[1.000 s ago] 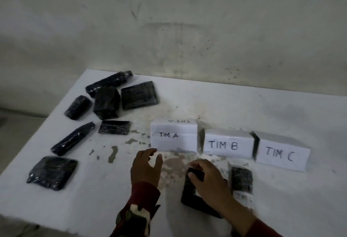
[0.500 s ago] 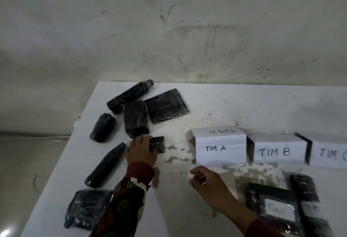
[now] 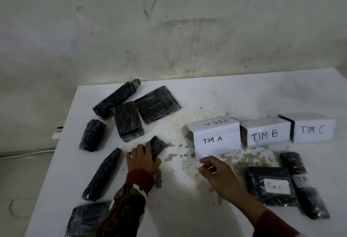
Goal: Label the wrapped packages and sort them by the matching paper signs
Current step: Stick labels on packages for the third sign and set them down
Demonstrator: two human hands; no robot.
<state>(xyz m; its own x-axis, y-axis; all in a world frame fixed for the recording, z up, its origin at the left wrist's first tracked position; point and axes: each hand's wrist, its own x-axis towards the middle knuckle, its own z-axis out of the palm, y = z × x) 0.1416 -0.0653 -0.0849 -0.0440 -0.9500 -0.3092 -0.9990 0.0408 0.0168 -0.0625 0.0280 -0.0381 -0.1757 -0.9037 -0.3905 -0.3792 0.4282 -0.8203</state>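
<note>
My left hand [image 3: 143,158] grips a small flat black-wrapped package [image 3: 157,145] and tilts it up off the white table [image 3: 206,97]. My right hand [image 3: 216,169] hovers in front of the folded paper sign TIM A [image 3: 216,137], fingers loosely curled; whether it pinches anything is unclear. Signs TIM B [image 3: 264,134] and TIM C [image 3: 313,129] stand to the right of that sign. Two labelled packages lie at the front right: a flat square one [image 3: 270,186] with a white TIM C label, and a long one [image 3: 304,184].
Several unlabelled black packages lie at the left: a long roll [image 3: 116,98], two flat blocks [image 3: 127,120] [image 3: 157,103], a short roll [image 3: 92,135], a long dark one [image 3: 102,174] and a flat one [image 3: 84,218] at the front edge. A wall stands behind.
My left hand moved left onto the small package and has tilted it up. My right hand left the square labelled package. The view has swung left.
</note>
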